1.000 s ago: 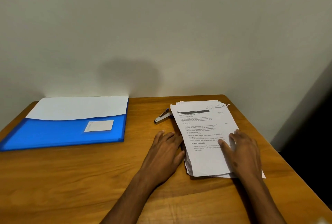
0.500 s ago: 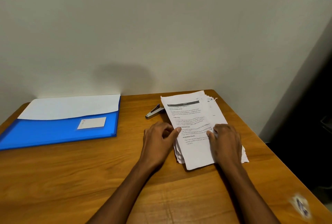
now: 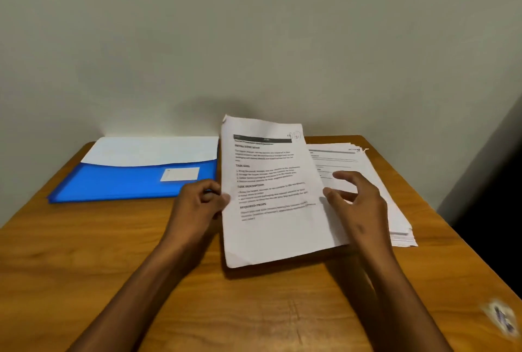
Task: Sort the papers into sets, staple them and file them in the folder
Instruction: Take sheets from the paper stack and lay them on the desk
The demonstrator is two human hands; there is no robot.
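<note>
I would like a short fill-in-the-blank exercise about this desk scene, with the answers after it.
1. The folder is ____ in colour.
2. The left hand pinches the ____ edge of the lifted sheets.
3. The stack lies to the ____ of the lifted sheets.
4. The table is made of ____.

Answers: blue; left; right; wood

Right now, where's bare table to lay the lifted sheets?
Bare wood runs along the near table edge, below both forearms, and left front, near side of the blue folder. Crowded: the right back holds the paper stack; lifted sheets fill the middle.
</note>
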